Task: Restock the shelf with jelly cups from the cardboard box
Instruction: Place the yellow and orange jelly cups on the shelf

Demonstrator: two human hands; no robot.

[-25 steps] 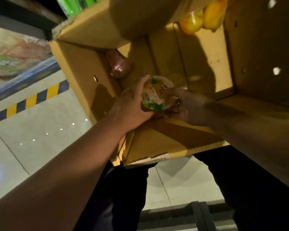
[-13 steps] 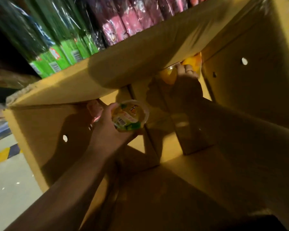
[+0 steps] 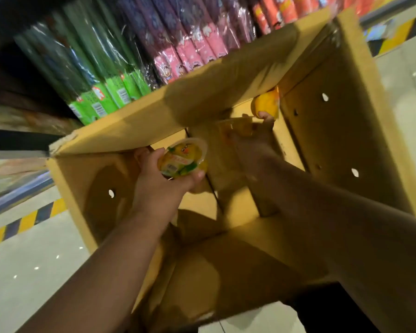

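left grip (image 3: 159,186): fingers and thumb are wrapped round one jelly cup (image 3: 183,160), lid facing the camera. It's held just inside the cardboard box (image 3: 346,145), over toward the left wall.

right grip (image 3: 252,150): way deeper in, stretched toward the far corner where a yellow cup (image 3: 265,104) sits. One fingertip (image 3: 265,115) pokes out just beside it. Whether it's closed on anything I honestly can't tell, it's all shadow and blur back there.

maybe a third cup: there's a see-through cup shape (image 3: 235,127) right up against the right grip. Could be in it, could just be lying there.

how I'd do this bit: I'd keep the left grip on the rim and sides, not on the film lid, since those lids look like they dent easily. With the right, take the corner cup by its sides and bring it straight back out under the top flap (image 3: 178,109) so it doesn't catch. Then both go up to the shelf (image 3: 17,140) in one trip, lids up, labels forward.

what could go wrong: reaching blind into a dark corner, you can knock the cup further in.

hard to see: the flap hides the box's back left corner, so no idea how many cups are left. Only green packs (image 3: 101,97) and pink packs (image 3: 178,63) show up top; the slot for the jelly cups isn't in view. The lid print is too blurry to read.
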